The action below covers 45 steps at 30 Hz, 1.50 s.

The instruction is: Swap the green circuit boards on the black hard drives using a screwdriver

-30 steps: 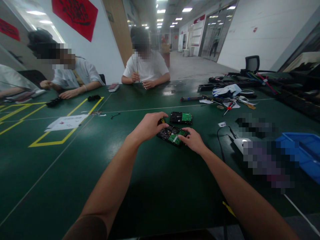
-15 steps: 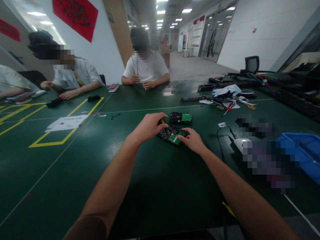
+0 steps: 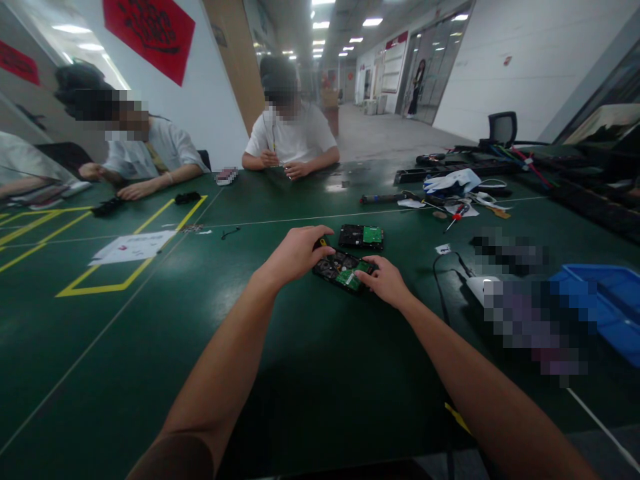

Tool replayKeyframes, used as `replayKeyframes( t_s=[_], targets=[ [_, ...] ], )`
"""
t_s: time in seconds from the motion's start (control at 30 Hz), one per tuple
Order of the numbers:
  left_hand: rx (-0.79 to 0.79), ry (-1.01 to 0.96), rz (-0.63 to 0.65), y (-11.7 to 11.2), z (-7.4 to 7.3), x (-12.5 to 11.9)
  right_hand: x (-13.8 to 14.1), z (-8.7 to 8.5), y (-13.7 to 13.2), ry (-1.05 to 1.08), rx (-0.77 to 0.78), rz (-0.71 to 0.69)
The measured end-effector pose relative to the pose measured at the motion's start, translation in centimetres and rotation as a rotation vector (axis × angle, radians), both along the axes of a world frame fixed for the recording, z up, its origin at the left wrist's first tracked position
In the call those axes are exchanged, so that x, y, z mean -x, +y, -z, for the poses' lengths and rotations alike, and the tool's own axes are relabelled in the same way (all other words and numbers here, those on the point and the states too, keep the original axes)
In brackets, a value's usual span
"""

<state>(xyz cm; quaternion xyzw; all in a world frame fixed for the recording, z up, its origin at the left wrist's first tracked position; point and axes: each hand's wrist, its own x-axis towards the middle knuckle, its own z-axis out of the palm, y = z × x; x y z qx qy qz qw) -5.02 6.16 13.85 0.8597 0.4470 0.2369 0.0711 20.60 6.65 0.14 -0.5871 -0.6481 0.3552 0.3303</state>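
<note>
A hard drive lies on the green table with its green circuit board facing up. My right hand grips its right end, thumb on the board and fingers along the far edge. My left hand is curled over the drive's left end, closed around a small yellow-and-black screwdriver. The fingers hide most of that tool, and its tip cannot be made out. Just beyond sits a second hard drive, also board side up, apart from both hands.
To the right are a red-handled screwdriver, a black cylindrical tool, a white glove, a cable and a blue tray. Paper lies at left within yellow tape. Co-workers sit across the table.
Both hands and the hard drive keep nearly the same place; the view has shifted slightly. A person now shows at the glass doors in the background.
</note>
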Motion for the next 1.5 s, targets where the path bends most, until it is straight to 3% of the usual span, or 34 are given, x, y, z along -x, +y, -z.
replayKeyframes(
  t_s=[0.57, 1.03, 1.3, 1.5],
  targets=[
    [-0.016, -0.007, 0.0, 0.3, 0.3, -0.1, -0.1, 0.3, 0.2, 0.004, -0.006, -0.012],
    [-0.034, 0.107, -0.006, -0.1, 0.4, -0.8, 0.0, 0.3, 0.2, -0.006, -0.025, 0.0],
    [0.047, -0.025, 0.095, 0.0, 0.9, -1.0, 0.1, 0.3, 0.1, -0.029, -0.05, 0.037],
    [-0.006, -0.145, 0.12, 0.0, 1.5, -2.0, 0.5, 0.3, 0.3, -0.053, -0.072, 0.068]
  ],
)
